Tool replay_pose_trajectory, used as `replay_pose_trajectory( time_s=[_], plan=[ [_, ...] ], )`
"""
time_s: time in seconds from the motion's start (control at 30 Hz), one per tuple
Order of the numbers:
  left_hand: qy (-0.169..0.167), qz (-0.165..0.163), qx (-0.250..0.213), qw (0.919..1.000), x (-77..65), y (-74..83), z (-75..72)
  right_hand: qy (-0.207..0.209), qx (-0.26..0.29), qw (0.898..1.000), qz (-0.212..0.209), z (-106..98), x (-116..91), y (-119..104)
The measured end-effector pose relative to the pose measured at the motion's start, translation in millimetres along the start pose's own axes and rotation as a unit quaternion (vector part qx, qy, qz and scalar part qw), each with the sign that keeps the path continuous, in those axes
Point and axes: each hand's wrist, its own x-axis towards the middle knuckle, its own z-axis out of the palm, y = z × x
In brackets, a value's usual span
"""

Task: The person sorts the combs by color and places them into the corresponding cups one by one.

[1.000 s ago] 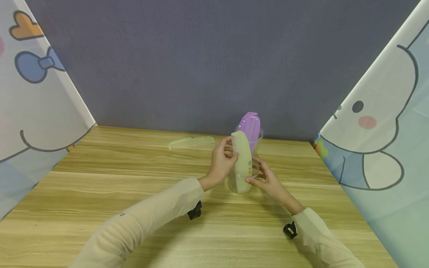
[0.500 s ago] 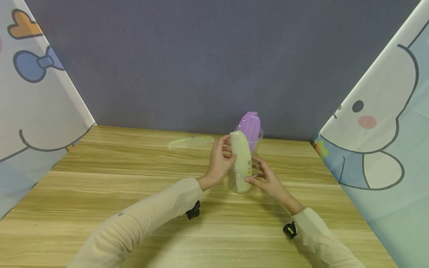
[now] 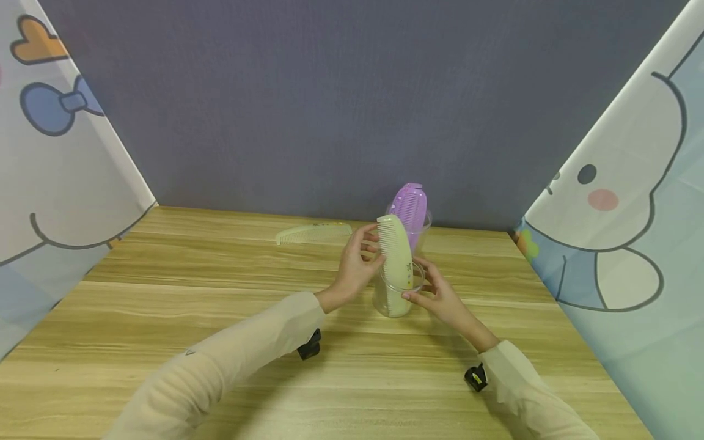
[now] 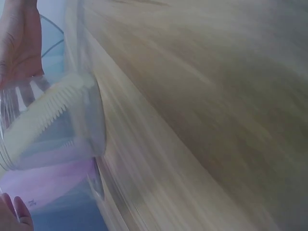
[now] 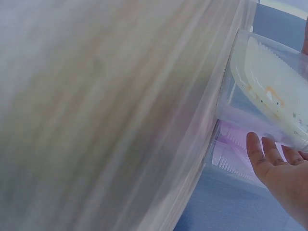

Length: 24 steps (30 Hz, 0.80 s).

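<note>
A pale green comb (image 3: 397,247) stands tilted in a clear plastic cup (image 3: 382,302), its upper part above the rim. In the right wrist view a second pale outline overlaps the comb (image 5: 276,89); I cannot tell if it is another comb or a reflection. My right hand (image 3: 442,299) grips the cup from the right near its rim, thumb in front. At the comb's toothed side is my left hand (image 3: 354,266), fingers loosely spread; whether the fingertips still touch the comb is unclear. In the left wrist view only part of the left hand (image 4: 14,214) shows.
Directly behind stands another clear cup (image 3: 426,223) with purple combs (image 3: 410,208) in it. Another pale green comb (image 3: 313,233) lies flat on the wooden table (image 3: 220,293) to the left. A dark panel (image 3: 352,110) closes off the back.
My left hand has eased off the comb and drawn back slightly to the left and down. The comb has leaned a little left. My right hand and the cup have stayed put.
</note>
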Motion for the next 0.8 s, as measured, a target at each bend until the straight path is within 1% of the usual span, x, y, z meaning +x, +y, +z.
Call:
replay_pose_trajectory(
  time_s=[0.13,0.2,0.43,0.53,0.7,0.8],
  plan=[
    [-0.010,0.003,0.000,0.9999,-0.3,-5.3,-6.2,-0.001,0.000,1.000,-0.001,-0.3,-0.3,-0.4],
    [-0.014,-0.002,0.008,0.9999,-0.5,-8.5,-10.4,-0.001,-0.002,1.000,0.000,-0.3,-0.1,0.0],
    [-0.023,-0.023,0.061,0.9976,0.8,-20.1,-30.5,0.000,-0.002,1.000,0.006,-0.5,0.8,1.1],
    [-0.022,-0.028,0.086,0.9957,4.3,-29.3,-41.0,-0.002,-0.002,1.000,0.004,-0.7,0.8,1.1],
    [-0.019,-0.032,0.134,0.9903,12.3,-45.3,-60.9,-0.004,0.001,1.000,0.005,-1.1,0.4,1.0],
    [-0.018,-0.045,0.166,0.9850,16.9,-51.7,-72.4,-0.004,0.003,1.000,0.006,-0.6,0.2,0.6]
  ],
)
